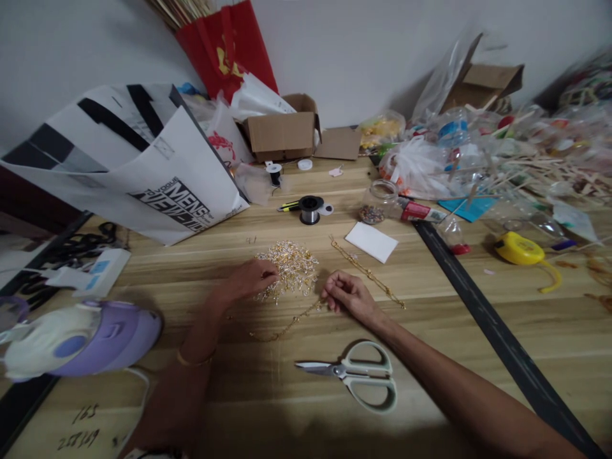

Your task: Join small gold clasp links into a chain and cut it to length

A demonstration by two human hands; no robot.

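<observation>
While you work at the bench [229, 414], a heap of gold and clear bits [291, 268] sits well in from its far edge, not yet joined up. Your left hand [249, 279] touches the heap; I cannot tell what it pinches. Your right hand [348, 294] pinches 1 thin chain [292, 322], which trails toward the near left corner and looks part done. A 2nd chain [368, 274], nearer the right edge, looks finished.

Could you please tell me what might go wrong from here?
The left hand, at the edge of the loose pile of small pieces, could scatter some. The gold chain running from the right hand might snag or tangle. The scissors lie close to the right forearm, which might knock them.
</observation>
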